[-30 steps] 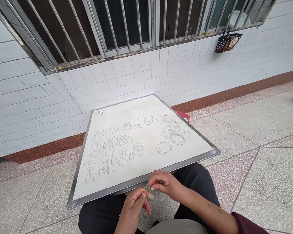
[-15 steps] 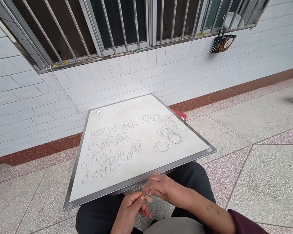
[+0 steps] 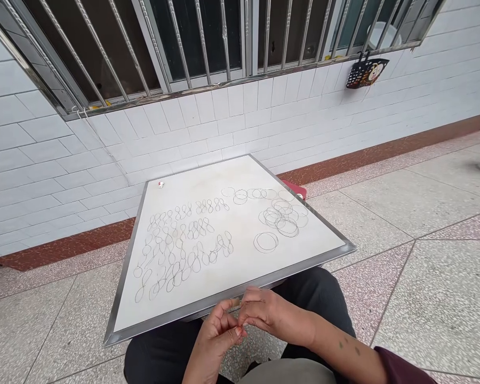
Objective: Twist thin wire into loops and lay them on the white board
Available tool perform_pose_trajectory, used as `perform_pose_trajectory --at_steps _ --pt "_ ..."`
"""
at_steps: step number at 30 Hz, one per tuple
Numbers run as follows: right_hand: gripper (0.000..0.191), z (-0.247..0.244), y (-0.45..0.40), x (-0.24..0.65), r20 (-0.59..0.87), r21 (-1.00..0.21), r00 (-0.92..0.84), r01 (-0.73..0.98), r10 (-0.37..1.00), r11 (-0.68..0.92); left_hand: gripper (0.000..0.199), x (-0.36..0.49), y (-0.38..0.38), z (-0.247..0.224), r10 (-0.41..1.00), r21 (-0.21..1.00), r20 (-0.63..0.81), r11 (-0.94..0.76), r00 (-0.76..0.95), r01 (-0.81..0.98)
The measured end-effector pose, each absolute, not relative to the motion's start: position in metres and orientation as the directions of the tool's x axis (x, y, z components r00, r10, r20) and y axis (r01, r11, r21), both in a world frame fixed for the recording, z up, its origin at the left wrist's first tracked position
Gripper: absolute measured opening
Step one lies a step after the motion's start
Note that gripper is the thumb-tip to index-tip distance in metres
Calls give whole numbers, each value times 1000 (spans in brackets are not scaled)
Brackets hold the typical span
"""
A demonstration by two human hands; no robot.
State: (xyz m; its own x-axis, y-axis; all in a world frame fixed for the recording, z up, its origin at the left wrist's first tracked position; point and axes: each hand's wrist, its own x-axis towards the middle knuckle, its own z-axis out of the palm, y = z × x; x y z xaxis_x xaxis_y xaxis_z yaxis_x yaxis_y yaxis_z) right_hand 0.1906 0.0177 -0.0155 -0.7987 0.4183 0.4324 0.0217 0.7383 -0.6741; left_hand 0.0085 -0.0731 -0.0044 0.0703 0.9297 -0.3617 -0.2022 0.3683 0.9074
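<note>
Close work at the near edge

The bare left hand [image 3: 218, 330] and right hand [image 3: 272, 314] meet beside a white, metal-rimmed worktop [image 3: 208, 178], fingertips close; whether either grip clamps anything, I cannot tell. Thin, dark figure-eight loops [image 3: 142, 292] lie left, plain dark rings [image 3: 280, 218] right. A white-dotted black bag [image 3: 364, 73] bears a cartoon print, contents hidden.
</note>
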Motion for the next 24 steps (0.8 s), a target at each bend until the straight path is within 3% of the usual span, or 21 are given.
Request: perform_pose_trajectory --at_steps 8,13,24 --pt "34 -13 19 190 391 -715 -809 33 438 699 43 10 -76 -17 896 746 -412 436 165 -504" --pt "28 -6 17 189 406 -732 -797 10 447 681 47 13 -77 -21 887 655 -434 431 158 -621" --pt "22 -11 17 181 405 -715 -737 114 542 690 60 21 -77 -23 911 741 -406 286 -67 -608"
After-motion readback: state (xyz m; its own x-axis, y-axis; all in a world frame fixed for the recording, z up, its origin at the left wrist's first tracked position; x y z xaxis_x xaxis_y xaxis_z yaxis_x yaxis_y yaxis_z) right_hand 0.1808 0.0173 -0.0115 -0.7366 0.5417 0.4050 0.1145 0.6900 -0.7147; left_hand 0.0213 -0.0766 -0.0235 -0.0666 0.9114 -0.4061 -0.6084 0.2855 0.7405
